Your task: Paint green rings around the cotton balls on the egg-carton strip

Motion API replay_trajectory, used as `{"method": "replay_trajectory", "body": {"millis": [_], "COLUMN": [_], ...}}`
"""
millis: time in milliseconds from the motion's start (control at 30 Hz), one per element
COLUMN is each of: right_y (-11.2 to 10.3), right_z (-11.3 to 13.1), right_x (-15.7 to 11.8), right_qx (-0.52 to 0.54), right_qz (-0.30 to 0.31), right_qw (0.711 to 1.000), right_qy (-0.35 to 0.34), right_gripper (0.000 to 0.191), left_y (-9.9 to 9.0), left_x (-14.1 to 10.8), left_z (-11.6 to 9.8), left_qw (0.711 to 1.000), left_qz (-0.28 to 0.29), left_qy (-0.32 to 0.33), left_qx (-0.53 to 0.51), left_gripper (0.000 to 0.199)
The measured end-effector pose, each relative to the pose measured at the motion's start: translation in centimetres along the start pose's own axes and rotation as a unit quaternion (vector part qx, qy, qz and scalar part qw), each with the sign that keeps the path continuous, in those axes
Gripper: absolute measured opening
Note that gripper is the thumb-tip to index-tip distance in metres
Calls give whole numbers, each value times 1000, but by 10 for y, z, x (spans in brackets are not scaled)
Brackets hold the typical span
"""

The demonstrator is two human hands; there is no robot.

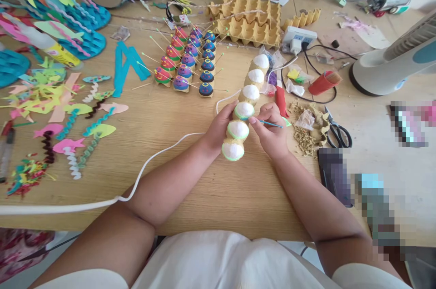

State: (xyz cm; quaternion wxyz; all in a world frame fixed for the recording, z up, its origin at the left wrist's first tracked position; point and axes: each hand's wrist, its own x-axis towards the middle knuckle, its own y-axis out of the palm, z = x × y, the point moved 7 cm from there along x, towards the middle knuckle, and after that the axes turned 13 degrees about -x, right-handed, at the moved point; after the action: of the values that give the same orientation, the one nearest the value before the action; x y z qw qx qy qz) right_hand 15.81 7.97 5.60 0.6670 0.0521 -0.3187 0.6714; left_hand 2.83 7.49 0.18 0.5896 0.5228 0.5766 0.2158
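My left hand is closed around the left side of a strip cut from an egg carton, which points away from me above the table. White caps cover its several cups, and the nearer caps have light green edging. A thin blue stick-like tool is pinched in my right hand. Its front end is near the green-edged cap in the middle of the strip, where my right fingertips also are. Whether the tool touches the cap is hidden by the fingers.
Behind stand painted carton strips with pins and an uncut egg carton. Paper fish and scraps lie left. Scissors, a power strip and a white fan are right. A white cable crosses my left arm.
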Motion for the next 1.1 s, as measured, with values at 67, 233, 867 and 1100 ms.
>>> {"method": "replay_trajectory", "body": {"millis": [67,233,867,1100], "right_y": [0,1,3,-1], "right_z": [1,2,-5,-2], "right_x": [0,-1,-1,2], "right_qx": [1,27,22,60], "right_qz": [-1,2,3,-18], "right_qw": [1000,1000,999,997], "right_qy": [-2,-13,24,34], "right_gripper": [39,38,47,44], "left_y": [-2,-2,0,1], "left_x": [1,1,-5,-2], "left_z": [0,0,2,-1], "left_qw": [1000,999,1000,999], "left_qz": [-7,22,-12,-20], "left_qy": [-2,3,10,27], "left_qx": [16,49,-6,-27], "left_gripper": [24,27,29,25]}}
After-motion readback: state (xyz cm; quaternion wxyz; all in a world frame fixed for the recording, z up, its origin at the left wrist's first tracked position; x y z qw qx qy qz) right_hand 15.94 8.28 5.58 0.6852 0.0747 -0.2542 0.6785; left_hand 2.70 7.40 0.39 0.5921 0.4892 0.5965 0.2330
